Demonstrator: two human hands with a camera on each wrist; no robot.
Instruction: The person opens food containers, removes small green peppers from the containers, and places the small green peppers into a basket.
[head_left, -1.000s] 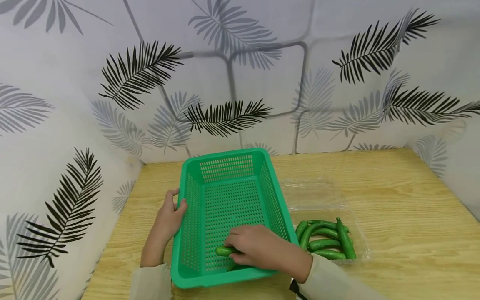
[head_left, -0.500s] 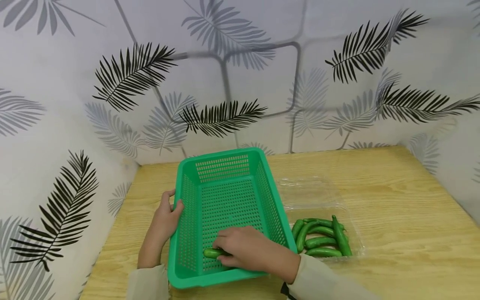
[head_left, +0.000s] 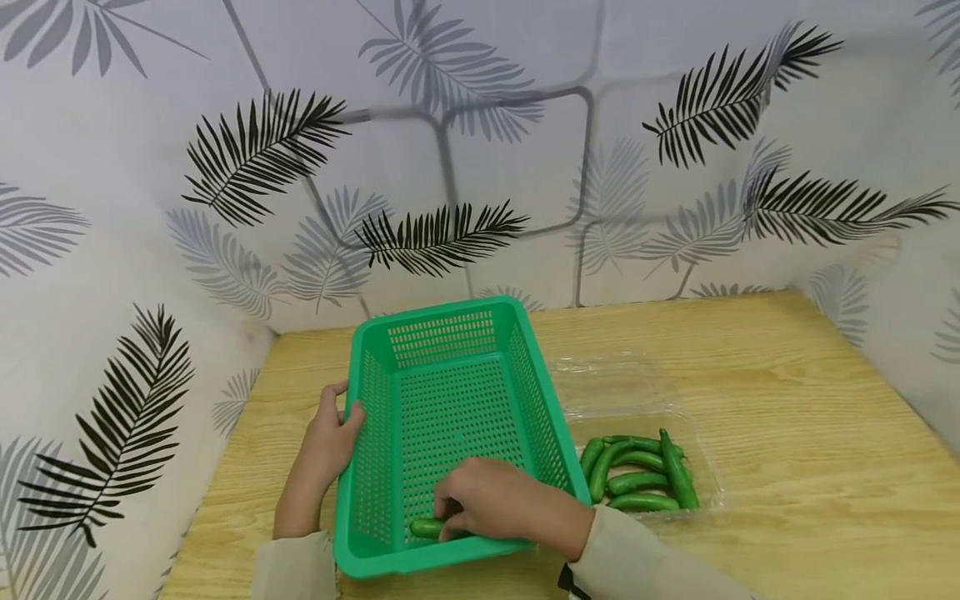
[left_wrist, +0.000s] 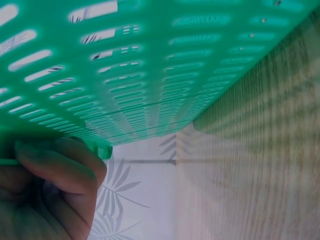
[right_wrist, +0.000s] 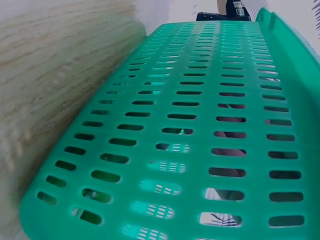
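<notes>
A green slotted plastic basket (head_left: pixel 459 400) stands tilted toward me in the head view. My left hand (head_left: pixel 332 437) grips its left rim, thumb on top; in the left wrist view the curled fingers of that left hand (left_wrist: pixel 60 180) hold the rim from outside. Inside the basket's near end, my right hand (head_left: pixel 495 504) holds a smooth green vegetable (head_left: pixel 426 527), like a small cucumber, thumb and fingers bent about it. Its far end is hidden under the hand. The basket's side wall (right_wrist: pixel 200 110) screens this hand in the right wrist view.
Right of the basket, a clear plastic clamshell box (head_left: pixel 708 467) lies with its lid folded back, holding several similar green vegetables (head_left: pixel 637 482). The wooden table (head_left: pixel 795 417) meets a leaf-patterned wall (head_left: pixel 525 167) at the back.
The right hand has shifted the vegetable leftward, then nearer to the basket's front wall, and its knuckles have risen. The left hand keeps its grip on the rim.
</notes>
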